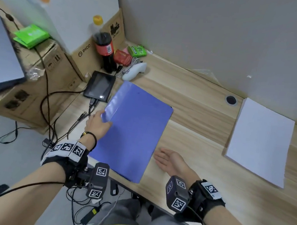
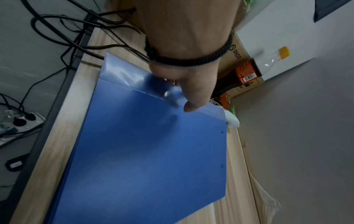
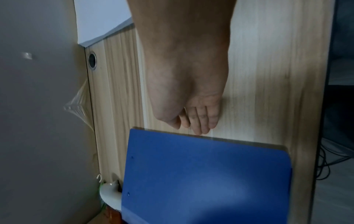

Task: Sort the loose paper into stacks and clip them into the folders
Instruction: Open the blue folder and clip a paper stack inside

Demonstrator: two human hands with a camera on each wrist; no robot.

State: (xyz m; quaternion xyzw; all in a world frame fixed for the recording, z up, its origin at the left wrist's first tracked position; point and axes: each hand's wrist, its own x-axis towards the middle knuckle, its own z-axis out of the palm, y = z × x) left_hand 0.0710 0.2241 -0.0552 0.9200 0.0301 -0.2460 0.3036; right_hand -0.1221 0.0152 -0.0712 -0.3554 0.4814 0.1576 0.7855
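Note:
A blue plastic folder (image 1: 134, 129) lies closed on the wooden desk (image 1: 200, 107), tilted, with its near corner over the desk's front edge. My left hand (image 1: 98, 123) pinches the folder's left spine edge, thumb on top (image 2: 193, 104) and fingers underneath; the folder (image 2: 153, 151) fills the left wrist view. My right hand (image 1: 168, 160) rests flat on the desk with straight fingers, just right of the folder's long edge (image 3: 206, 174), fingertips (image 3: 201, 128) close to it. A stack of white paper (image 1: 260, 143) sits at the desk's right, apart from both hands.
At the back left stand a cola bottle (image 1: 105, 49), a white controller (image 1: 134, 70), snack packets (image 1: 136, 51) and a small black tablet (image 1: 100, 87) with cables. Cardboard boxes (image 1: 42, 73) sit left of the desk. A cable hole (image 1: 231, 100) lies near the grey wall.

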